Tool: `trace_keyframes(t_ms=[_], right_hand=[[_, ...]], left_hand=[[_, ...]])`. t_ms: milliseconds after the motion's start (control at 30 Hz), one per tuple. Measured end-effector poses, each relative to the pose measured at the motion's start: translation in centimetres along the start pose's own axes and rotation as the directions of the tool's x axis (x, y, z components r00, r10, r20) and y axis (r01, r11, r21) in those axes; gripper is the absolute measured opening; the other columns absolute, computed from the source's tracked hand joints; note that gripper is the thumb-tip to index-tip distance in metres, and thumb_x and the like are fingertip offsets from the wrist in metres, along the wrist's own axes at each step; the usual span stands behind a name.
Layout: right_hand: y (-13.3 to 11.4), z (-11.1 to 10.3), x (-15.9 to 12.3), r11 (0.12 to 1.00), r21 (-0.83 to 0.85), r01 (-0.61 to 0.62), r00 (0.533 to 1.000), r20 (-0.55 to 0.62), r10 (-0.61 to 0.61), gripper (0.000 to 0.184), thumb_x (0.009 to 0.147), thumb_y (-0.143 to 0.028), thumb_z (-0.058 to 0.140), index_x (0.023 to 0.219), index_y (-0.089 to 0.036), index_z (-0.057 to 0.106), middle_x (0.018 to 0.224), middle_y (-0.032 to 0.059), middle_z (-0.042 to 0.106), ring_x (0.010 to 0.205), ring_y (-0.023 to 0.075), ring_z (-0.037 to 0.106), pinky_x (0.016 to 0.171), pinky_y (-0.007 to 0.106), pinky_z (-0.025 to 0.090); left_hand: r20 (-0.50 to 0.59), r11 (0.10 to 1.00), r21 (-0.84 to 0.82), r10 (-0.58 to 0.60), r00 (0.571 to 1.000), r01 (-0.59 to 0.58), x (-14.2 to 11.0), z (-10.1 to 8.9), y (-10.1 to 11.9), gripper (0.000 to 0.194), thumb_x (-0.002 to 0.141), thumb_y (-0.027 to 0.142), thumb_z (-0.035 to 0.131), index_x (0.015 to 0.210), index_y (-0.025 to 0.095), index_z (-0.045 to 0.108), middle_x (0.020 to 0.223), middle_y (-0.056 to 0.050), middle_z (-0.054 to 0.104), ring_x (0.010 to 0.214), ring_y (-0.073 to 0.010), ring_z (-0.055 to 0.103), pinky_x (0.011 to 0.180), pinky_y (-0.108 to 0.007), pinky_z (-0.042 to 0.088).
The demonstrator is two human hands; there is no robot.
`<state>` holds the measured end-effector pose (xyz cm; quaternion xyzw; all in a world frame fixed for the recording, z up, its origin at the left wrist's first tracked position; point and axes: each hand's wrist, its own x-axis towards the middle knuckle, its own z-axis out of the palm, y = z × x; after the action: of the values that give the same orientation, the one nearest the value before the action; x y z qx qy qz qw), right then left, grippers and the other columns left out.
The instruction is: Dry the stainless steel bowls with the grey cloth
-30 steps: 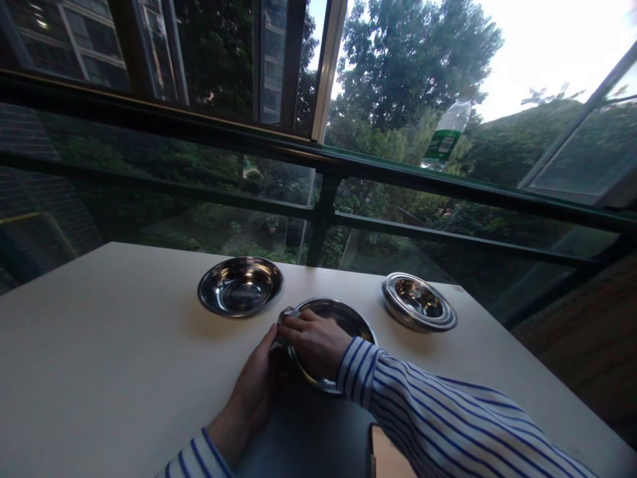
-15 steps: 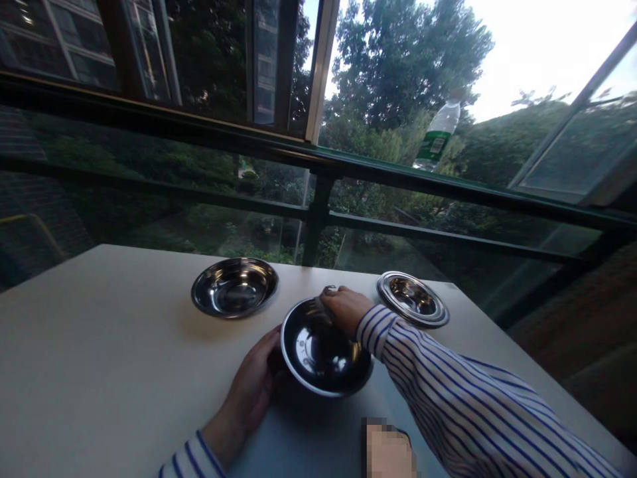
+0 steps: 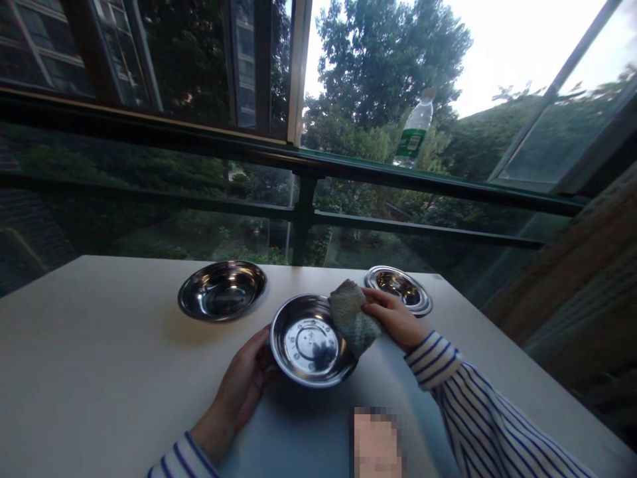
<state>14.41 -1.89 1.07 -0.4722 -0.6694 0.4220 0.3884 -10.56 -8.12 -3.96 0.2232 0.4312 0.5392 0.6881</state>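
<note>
A shiny steel bowl [image 3: 311, 342] is tilted toward me above the table, its inside showing a ringed base. My left hand [image 3: 243, 378] grips its left side, the fingertips hidden behind the wall. Between the fingers and thumb of my right hand [image 3: 395, 317] is a greyish cloth [image 3: 352, 315], which hangs over the bowl's right rim. Whether the cloth presses on the metal there I cannot tell.
On the white table [image 3: 114, 345], a wide steel bowl [image 3: 223, 292] stands back left and stacked steel dishes [image 3: 398, 287] back right. A pixelated phone-like object [image 3: 377, 445] is at the near edge. A plastic bottle [image 3: 414, 136] stands on the window rail [image 3: 438, 179].
My right hand has come out of the bowl to the right, bringing the cloth into view over the rim. The bowl's inside now faces me more. The whole view has shifted slightly.
</note>
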Motion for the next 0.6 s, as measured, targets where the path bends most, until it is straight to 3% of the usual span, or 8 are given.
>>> trace_keyframes(t_ms=[133,267,600], right_hand=[[1.1,-0.2,-1.8,0.978,0.194,-0.070,0.994,-0.067,0.084,0.043,0.067,-0.032,0.058,0.106,-0.017,0.064,0.102,0.0086,0.068,0.089,0.0225,0.064,0.084,0.038,0.047],[2.1,-1.1,-3.9,0.951,0.286,-0.121,0.975,-0.146,0.168,0.045,0.062,-0.034,0.063,0.103,-0.017,0.065,0.102,0.0095,0.068,0.090,0.0240,0.064,0.082,0.038,0.047],[5.5,-2.8,-8.3,0.951,0.222,-0.214,0.934,-0.240,0.266,0.043,0.063,-0.034,0.062,0.101,-0.014,0.065,0.096,0.0121,0.069,0.087,0.0271,0.065,0.078,0.041,0.050]], left_hand=[[-0.038,1.000,0.000,0.029,0.999,-0.029,-0.1,0.1,0.3,0.020,0.080,0.022,0.053,0.097,0.017,0.063,0.073,-0.003,0.067,0.062,-0.0134,0.062,0.056,-0.025,0.052],[-0.070,0.999,0.000,0.046,0.997,-0.046,0.1,0.0,0.4,0.020,0.081,0.019,0.051,0.097,0.016,0.062,0.074,-0.004,0.067,0.064,-0.0145,0.063,0.057,-0.027,0.053],[-0.053,0.995,0.019,0.101,0.993,-0.100,0.1,0.0,0.5,0.020,0.084,0.017,0.046,0.099,0.013,0.059,0.075,-0.006,0.066,0.066,-0.0153,0.063,0.061,-0.029,0.054]])
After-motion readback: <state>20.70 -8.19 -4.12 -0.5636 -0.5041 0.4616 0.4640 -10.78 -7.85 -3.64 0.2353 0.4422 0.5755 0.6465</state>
